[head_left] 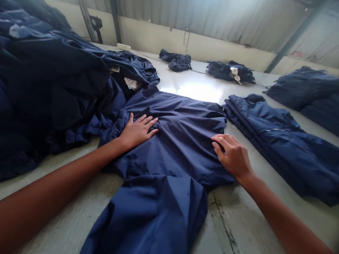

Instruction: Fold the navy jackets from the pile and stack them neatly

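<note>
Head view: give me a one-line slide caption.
Left hand and right hand rest on a navy jacket on a pale table.

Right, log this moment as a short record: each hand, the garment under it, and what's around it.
Left hand: flat on the navy jacket, fingers spread
Right hand: on the jacket's right side, fingers curved
Left of jacket: heaped navy garments
Right of jacket: folded navy garments
Far end: navy bundles
Surface: pale table

There, the navy garment (147, 225) runs off the bottom edge, and the white tag (233, 72) on the far bundle (220, 71) is too small to read!
</note>
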The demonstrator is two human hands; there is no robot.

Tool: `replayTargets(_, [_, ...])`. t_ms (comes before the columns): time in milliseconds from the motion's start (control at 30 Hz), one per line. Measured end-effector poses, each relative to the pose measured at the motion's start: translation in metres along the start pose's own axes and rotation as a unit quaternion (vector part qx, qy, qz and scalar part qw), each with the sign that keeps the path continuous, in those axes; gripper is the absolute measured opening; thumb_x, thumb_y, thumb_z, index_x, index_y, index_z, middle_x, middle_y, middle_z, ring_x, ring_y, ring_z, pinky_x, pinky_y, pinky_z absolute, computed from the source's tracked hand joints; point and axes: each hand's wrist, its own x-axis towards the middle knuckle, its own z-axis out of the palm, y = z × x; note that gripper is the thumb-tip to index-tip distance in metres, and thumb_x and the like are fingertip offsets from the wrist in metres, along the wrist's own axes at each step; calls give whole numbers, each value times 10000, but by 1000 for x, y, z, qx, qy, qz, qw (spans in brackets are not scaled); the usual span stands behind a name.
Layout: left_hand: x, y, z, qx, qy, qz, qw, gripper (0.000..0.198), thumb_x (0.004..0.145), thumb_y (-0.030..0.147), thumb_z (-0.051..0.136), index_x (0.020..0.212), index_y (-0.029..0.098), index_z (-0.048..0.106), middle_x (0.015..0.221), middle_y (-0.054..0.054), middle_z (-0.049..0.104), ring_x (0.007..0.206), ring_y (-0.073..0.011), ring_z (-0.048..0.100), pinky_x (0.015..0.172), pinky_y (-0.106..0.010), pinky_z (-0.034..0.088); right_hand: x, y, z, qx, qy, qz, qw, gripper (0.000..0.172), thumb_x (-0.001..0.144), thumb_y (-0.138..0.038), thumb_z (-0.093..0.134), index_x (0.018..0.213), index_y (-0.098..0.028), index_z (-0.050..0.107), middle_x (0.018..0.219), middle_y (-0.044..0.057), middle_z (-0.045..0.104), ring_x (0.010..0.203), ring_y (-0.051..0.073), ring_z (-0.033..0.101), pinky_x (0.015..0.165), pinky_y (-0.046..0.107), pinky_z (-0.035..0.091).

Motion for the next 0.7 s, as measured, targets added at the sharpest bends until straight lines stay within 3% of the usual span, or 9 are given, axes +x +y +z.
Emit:
replayTargets(133, [4,-9,1,3,-7,-16,1000,598,1096,538,328,1639,291,370,1670,-94,414,1563,-348,327,1231,-757,51,-5,-43,-10,163,-83,-107,977,321,1065,-317,541,1355,-252,661,1393,86,674,1313,247,605,1116,451,492])
replayTargets(200, [3,-11,1,1,-4,-10,1000,596,1095,543,327,1635,296,376,1670,-90,415,1566,-338,323,1239,-743,43,-9,-62,-8,179,-142,-144,963,360,1049,-361,586,1392,-276,656,1478,84,628,1424,276,521,1167,500,445])
replayTargets(267, [-1,-12,0,-2,-3,4,1000,602,1091,557,329,1635,302,371,1675,-85,408,1571,-330,314,1243,-736,36,-10,-69,-6,188,-200,-160,948,332,1024,-411,633,1326,-296,711,1447,75,658,1420,296,533,1166,508,443])
replayTargets(367, [-7,-11,-3,-14,-15,38,999,622,1085,579,336,1647,312,337,1689,-79,382,1578,-326,300,1239,-742,24,-8,-57,-9,242,-238,-101,935,293,1045,-438,588,1217,-282,767,1191,55,783,1133,241,724,1002,388,558])
replayTargets(433, [-10,-11,-5,-21,-23,57,998,633,1081,589,345,1652,318,324,1695,-78,370,1578,-331,299,1236,-748,21,-6,-41,-11,243,-203,-47,948,343,1073,-430,517,1278,-270,741,1140,56,796,1037,224,752,937,358,578])
replayTargets(567, [-14,-10,-6,-25,-25,64,997,643,1080,601,346,1659,324,306,1698,-80,364,1576,-339,303,1234,-753,25,-5,-8,0,66,-97,-16,993,440,1051,-390,520,1466,-275,614,1500,107,614,1394,306,559,1159,518,442])
replayTargets(633, [-15,-10,-6,-23,-21,61,998,649,1086,600,332,1673,334,252,1697,-81,366,1577,-336,302,1227,-763,32,-5,4,6,7,-115,-11,993,470,1035,-376,540,1490,-269,591,1555,120,558,1426,317,524,1173,537,424])
replayTargets(700, [-16,-9,-7,-20,-22,66,997,650,1084,611,329,1676,370,212,1693,-76,375,1573,-343,312,1213,-779,54,-3,12,8,19,-143,0,990,428,1046,-378,521,1446,-266,627,1458,112,642,1314,288,620,1106,476,495])
